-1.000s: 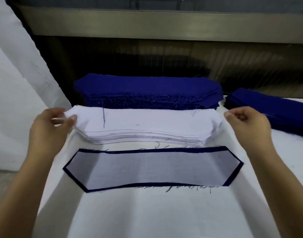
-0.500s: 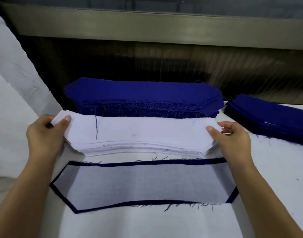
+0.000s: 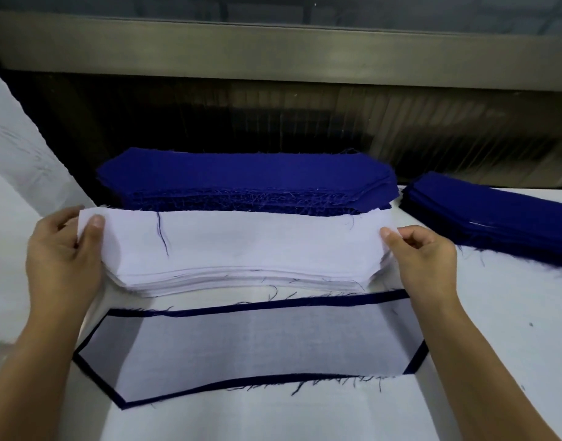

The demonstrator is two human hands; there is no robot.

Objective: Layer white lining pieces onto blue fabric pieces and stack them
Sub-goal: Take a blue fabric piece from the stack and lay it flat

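White lining piece [image 3: 241,243] atop its stack [image 3: 241,281], left fingers [image 3: 93,230] pinching one end, right fingers [image 3: 389,238] pinching the other

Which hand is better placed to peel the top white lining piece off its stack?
Probably left: the left hand pinches a raised corner of the top white lining piece, thumb on top. The right hand only touches its right edge, hold unclear.

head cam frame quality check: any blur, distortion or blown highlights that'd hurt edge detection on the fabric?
Head view: the wide-angle lens slightly bows the metal rail; light is soft, only faint shadows on the table; the white lining stack is low-contrast against it, yet layer edges read; the right blue stack smears toward the frame edge; centre is sharp.
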